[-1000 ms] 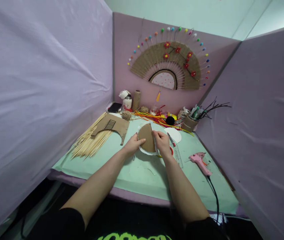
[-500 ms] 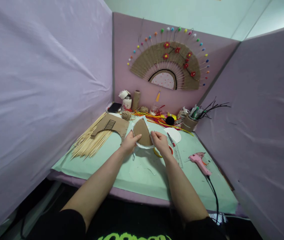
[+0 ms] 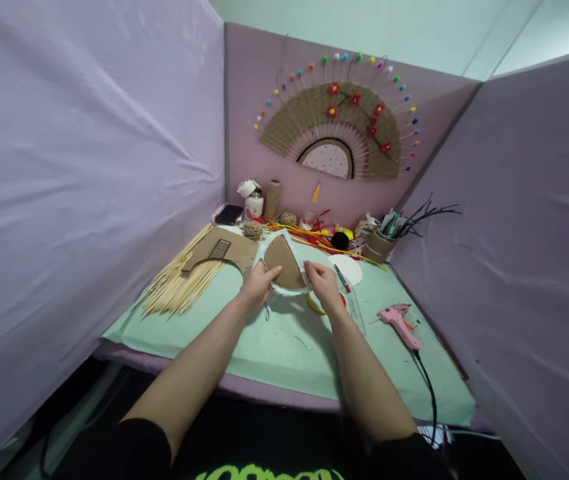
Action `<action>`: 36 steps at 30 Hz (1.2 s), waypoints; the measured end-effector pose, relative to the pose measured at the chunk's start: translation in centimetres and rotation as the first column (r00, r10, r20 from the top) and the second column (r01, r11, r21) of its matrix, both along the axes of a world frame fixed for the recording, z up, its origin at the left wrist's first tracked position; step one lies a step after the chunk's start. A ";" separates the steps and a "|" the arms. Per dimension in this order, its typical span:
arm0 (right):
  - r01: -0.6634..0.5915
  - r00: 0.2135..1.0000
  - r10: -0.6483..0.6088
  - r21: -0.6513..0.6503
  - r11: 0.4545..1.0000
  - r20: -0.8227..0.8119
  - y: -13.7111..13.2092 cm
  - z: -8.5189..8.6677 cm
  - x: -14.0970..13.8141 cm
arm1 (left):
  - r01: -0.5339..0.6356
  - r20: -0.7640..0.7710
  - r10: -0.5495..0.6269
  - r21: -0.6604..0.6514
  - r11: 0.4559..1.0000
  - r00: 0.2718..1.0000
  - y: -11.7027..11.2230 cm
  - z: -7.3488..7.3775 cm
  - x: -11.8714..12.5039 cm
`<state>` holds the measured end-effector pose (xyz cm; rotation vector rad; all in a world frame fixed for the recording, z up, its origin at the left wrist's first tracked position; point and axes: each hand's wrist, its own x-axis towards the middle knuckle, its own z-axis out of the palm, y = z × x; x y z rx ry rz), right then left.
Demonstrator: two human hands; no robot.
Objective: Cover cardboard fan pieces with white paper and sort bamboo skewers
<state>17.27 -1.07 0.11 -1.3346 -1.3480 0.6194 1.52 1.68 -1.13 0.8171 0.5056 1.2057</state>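
Note:
A brown half-round piece of cardboard (image 3: 284, 262) with a white border around its edge is held up over the table between my hands. My left hand (image 3: 259, 283) grips it at the left, thumb lying on the brown face. At its right edge, my right hand (image 3: 321, 277) has thumb and fingers pinched together by the white border; whether they grip the border itself is too small to make out. Beneath the right hand and wrist lie scissors (image 3: 315, 305) with yellow and red handles, partly covered by that arm.
At the left, cut cardboard (image 3: 237, 250) rests on a pile of thin sticks (image 3: 179, 293). A pink glue gun (image 3: 399, 327) lies right, its cord running off the front edge. A pen (image 3: 343, 279), ruler (image 3: 357, 310) and white paper piece (image 3: 348, 268) lie right of my hands. A decorated fan (image 3: 334, 127) hangs behind.
The cardboard piece has tilted and shifted slightly left. My right hand has moved a little to the right along its edge, and the left hand still grips it.

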 end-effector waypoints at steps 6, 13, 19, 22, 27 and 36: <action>0.055 0.994 -0.062 0.069 0.996 0.093 -0.2 -0.1 -0.4 | 0.006 0.011 -0.006 -0.009 1.000 1.000 -0.1 0.2 -0.1; -0.093 0.995 0.095 -0.098 0.991 0.016 0.3 -0.3 0.3 | -0.095 0.048 0.097 -0.031 0.995 0.994 0.2 0.5 -0.4; -0.021 0.991 0.025 -0.032 0.999 0.129 0.2 -0.4 0.0 | -0.125 0.053 0.126 -0.020 0.992 0.991 0.2 0.5 -0.4; -0.044 0.993 0.050 -0.055 0.997 0.111 0.1 -0.2 0.1 | -0.122 0.057 0.121 0.000 0.993 0.991 0.2 0.5 -0.5; -0.080 0.994 0.087 -0.104 0.991 0.060 0.2 -0.2 0.3 | -0.139 0.054 0.138 0.019 0.990 0.989 0.4 0.5 -0.6; -0.053 0.958 0.093 -0.151 0.987 0.272 -0.7 1.3 1.3 | -0.206 0.102 0.208 -0.028 0.978 0.973 0.9 0.7 -1.0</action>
